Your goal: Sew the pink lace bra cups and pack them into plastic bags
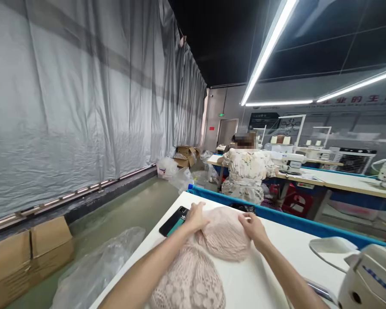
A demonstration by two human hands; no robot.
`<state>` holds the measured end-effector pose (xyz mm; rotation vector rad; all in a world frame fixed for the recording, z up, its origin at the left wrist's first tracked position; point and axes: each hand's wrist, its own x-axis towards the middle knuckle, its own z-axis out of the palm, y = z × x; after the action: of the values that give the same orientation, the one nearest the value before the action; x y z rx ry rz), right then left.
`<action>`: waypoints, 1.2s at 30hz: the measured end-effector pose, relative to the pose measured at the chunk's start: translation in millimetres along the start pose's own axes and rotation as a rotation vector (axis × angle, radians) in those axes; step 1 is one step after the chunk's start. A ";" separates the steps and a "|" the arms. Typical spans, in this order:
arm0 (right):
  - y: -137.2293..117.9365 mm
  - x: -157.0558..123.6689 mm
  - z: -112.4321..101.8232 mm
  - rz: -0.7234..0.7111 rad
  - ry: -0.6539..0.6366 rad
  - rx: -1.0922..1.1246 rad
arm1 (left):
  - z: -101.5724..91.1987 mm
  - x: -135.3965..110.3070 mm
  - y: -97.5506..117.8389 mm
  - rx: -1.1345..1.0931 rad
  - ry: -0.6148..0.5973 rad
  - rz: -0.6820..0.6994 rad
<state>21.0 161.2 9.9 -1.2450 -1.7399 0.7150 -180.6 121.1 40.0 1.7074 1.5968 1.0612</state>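
Observation:
A pale pink lace fabric piece (225, 236), rounded and gathered, lies on the white tabletop (238, 283). My right hand (254, 229) pinches its right edge between thumb and fingers. At its upper left edge is my left hand (197, 218), thumb and fingers apart, with the thumb touching the fabric. Nearer to me, a second lace piece (189, 279) with an openwork pattern spreads partly under my left forearm. A dark phone (174, 221) with a green patch lies just left of my left hand.
A sewing machine (369, 279) stands at the right. Blue cloth trough (286, 216) borders the table's far edge. A person in a floral top (246, 171) sits ahead. Plastic sheeting (99, 266) and a cardboard box (28, 253) are on the floor at left, beside grey curtains (83, 94).

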 end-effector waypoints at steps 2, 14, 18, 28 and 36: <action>18.1 2.8 1.8 0.104 0.066 -0.103 | 10.4 1.5 -7.2 0.149 -0.005 0.004; -22.0 -124.6 20.4 -0.284 -0.309 -0.154 | -33.4 -132.6 17.6 0.489 -0.369 0.219; -31.0 -149.6 35.2 -0.388 -0.353 -0.205 | -19.7 -148.4 7.8 0.518 -0.313 0.185; -24.4 -159.2 40.9 -0.429 -0.183 -0.284 | -17.5 -147.8 -5.2 0.159 -0.115 0.069; -36.7 -160.3 50.1 -0.557 -0.166 -0.398 | -26.9 -143.6 -17.0 -0.309 -0.007 -0.141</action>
<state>-18.1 -0.6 -33.3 -0.8863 -2.3074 0.1483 -208.7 -21.2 15.8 1.3736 1.4392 1.1609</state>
